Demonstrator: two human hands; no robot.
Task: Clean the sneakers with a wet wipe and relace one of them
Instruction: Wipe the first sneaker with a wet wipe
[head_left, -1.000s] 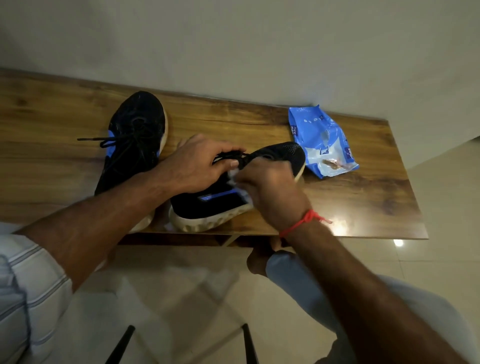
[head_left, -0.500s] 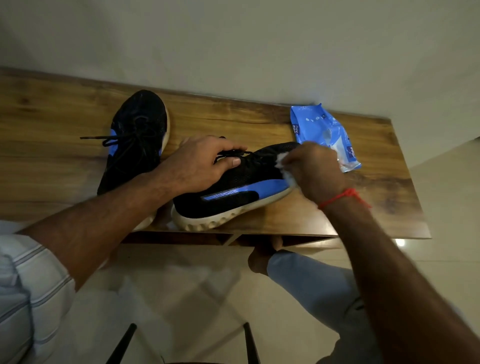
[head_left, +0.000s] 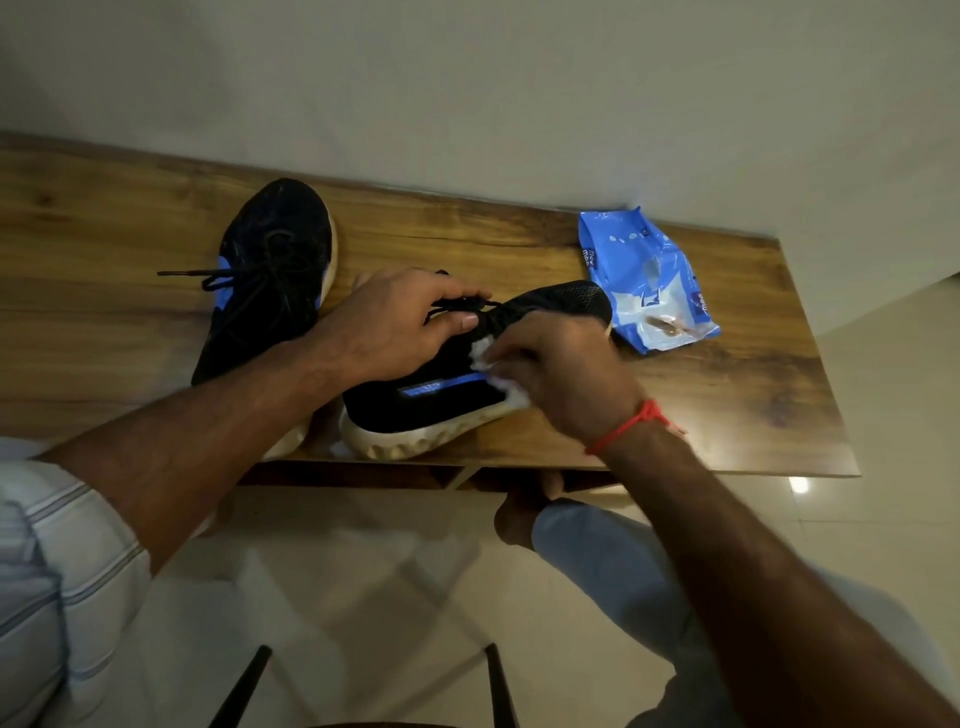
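Two black sneakers with blue trim and pale soles lie on a wooden table (head_left: 519, 249). The near sneaker (head_left: 561, 306) lies tilted on its side, toe pointing right. My left hand (head_left: 395, 322) grips it over the laces and tongue, thumb against the upper. My right hand (head_left: 566, 369) holds a crumpled white wet wipe (head_left: 501, 371) and presses it on the sneaker's side by the blue stripe. The other sneaker (head_left: 275, 270) lies to the left, its laces loose and trailing left.
A blue wet-wipe pack (head_left: 649, 280) lies at the table's right end, near the wall. The table's front edge runs just below the near sneaker's sole. My knee and a bare foot (head_left: 519, 514) are below the table, and dark chair legs stand on the tiled floor.
My right hand has slid the wipe back from the toe to the middle of the near sneaker's side. My left hand keeps the same grip on the laces.
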